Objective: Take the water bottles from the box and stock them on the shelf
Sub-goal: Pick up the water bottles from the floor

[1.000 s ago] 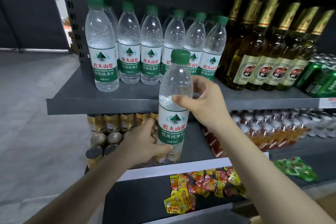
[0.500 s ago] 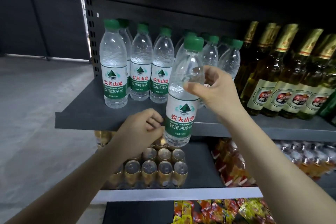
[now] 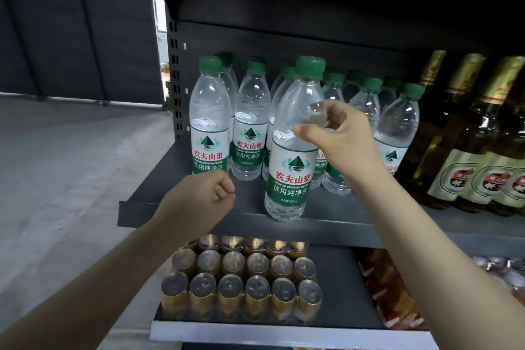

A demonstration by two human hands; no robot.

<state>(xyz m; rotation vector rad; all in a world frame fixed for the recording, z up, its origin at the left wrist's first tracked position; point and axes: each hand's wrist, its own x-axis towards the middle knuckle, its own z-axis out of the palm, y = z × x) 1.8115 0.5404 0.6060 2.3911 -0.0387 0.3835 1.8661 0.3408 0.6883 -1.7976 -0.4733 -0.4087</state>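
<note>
The clear plastic water bottle with a green cap and a green-and-white label [image 3: 292, 150] stands upright at the front edge of the dark grey metal shelf [image 3: 181, 202], in front of the row of identical green-capped water bottles [image 3: 250, 122]. The right hand [image 3: 338, 136] is at the bottle's shoulder, thumb and fingers [image 3: 305, 132] curved around the upper body and touching it in a loose hold. The left hand [image 3: 199, 202] is below and to the left, apart from the bottle, its fingers curled into a loose, empty fist. Amber glass bottles with gold foil necks [image 3: 466, 133] stand on the shelf to the right. Gold-coloured cans [image 3: 241, 278] fill the shelf level below.
</note>
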